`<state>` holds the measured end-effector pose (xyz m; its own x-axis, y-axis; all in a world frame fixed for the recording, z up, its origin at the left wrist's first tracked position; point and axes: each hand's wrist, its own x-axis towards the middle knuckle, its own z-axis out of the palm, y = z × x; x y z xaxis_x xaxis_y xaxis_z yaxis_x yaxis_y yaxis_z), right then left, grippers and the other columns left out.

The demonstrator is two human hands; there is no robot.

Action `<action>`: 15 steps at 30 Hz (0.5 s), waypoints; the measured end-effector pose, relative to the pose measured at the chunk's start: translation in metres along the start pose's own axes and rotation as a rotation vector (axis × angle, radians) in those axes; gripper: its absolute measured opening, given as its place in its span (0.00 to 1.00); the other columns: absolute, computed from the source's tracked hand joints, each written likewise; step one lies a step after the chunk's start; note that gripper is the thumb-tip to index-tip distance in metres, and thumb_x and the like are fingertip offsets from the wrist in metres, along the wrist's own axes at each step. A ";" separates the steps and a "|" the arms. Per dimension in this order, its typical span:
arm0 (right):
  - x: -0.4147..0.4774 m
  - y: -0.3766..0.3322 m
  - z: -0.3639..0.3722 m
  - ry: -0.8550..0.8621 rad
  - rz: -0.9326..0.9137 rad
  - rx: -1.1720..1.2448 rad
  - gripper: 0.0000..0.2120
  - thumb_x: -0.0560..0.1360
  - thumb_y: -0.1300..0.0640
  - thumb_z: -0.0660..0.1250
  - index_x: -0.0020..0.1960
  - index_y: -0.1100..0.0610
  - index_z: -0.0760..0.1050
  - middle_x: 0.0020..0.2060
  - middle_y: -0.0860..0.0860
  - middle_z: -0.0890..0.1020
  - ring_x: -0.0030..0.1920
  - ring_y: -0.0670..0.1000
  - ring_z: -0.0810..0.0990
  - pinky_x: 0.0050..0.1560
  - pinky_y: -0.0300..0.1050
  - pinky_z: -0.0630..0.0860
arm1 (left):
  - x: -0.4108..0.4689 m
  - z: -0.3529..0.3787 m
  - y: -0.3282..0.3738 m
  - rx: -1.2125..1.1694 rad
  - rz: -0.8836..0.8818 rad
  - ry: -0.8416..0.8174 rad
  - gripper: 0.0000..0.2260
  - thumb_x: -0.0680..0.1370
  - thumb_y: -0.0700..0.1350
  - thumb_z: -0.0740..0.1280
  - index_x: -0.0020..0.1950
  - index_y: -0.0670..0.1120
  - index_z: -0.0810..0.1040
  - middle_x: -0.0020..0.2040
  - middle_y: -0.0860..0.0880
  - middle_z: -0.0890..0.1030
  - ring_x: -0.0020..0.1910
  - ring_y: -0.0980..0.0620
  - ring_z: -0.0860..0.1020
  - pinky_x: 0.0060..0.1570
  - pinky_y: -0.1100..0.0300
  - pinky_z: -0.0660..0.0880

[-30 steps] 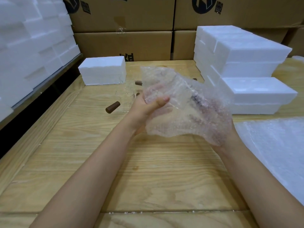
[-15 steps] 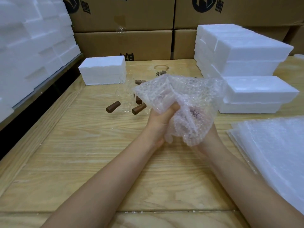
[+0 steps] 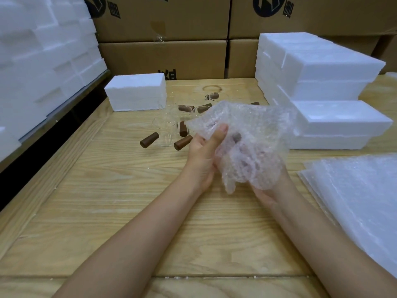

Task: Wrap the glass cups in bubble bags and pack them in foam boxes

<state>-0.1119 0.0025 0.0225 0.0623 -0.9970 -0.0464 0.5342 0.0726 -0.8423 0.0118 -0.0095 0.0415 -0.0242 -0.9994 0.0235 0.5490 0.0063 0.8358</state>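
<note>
Wooden counter and stacked cartons behind it.
The pale, grained counter [image 3: 107, 201] is built of wide planks. A seam [image 3: 214, 276] near its front edge holds white crumbs [image 3: 178, 277], and a faint ring mark [image 3: 211, 88] lies toward the back. Brown cardboard cartons [image 3: 163, 59] stand in two tiers behind it, the upper ones printed with dark round logos [image 3: 266, 7], one bearing clear tape [image 3: 159, 37]. A dark gap [image 3: 43, 151] runs along the counter's left side.

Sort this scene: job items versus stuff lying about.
Job: crumpled clear bubble bag in left hand and right hand; clear glass cups with brown handles; white foam boxes; flat stack of bubble bags.
Lying about: brown cardboard cartons; white foam wall at left.
</note>
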 end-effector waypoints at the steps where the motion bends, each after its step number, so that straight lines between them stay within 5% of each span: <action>1: 0.000 -0.001 0.001 0.006 -0.005 -0.060 0.15 0.77 0.67 0.59 0.35 0.54 0.76 0.23 0.44 0.80 0.25 0.39 0.79 0.28 0.33 0.76 | 0.000 0.000 -0.003 -0.004 -0.008 -0.010 0.56 0.49 0.58 0.83 0.70 0.35 0.68 0.57 0.39 0.80 0.56 0.42 0.80 0.56 0.48 0.78; 5: -0.004 -0.004 0.008 -0.067 -0.136 -0.355 0.07 0.71 0.60 0.71 0.35 0.51 0.82 0.32 0.49 0.84 0.34 0.49 0.83 0.32 0.44 0.79 | 0.001 -0.001 -0.002 -0.078 -0.011 -0.047 0.55 0.52 0.55 0.84 0.73 0.39 0.64 0.66 0.37 0.75 0.62 0.39 0.77 0.59 0.44 0.76; 9: -0.001 -0.013 0.002 -0.111 -0.141 -0.505 0.08 0.75 0.60 0.68 0.39 0.51 0.81 0.33 0.49 0.84 0.35 0.48 0.83 0.33 0.40 0.76 | 0.006 -0.008 -0.003 -0.088 0.004 -0.075 0.54 0.53 0.54 0.84 0.74 0.40 0.64 0.68 0.37 0.73 0.65 0.38 0.74 0.65 0.39 0.70; 15: 0.011 -0.027 -0.017 0.143 -0.302 -0.681 0.04 0.76 0.57 0.68 0.44 0.52 0.82 0.41 0.52 0.84 0.42 0.53 0.80 0.44 0.44 0.79 | 0.010 -0.017 0.003 -0.118 -0.037 -0.132 0.49 0.57 0.58 0.81 0.73 0.42 0.67 0.68 0.37 0.73 0.66 0.37 0.73 0.67 0.37 0.67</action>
<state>-0.1403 -0.0104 0.0354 -0.1386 -0.9682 0.2084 -0.1308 -0.1907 -0.9729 0.0272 -0.0204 0.0347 -0.1510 -0.9859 0.0724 0.6397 -0.0416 0.7675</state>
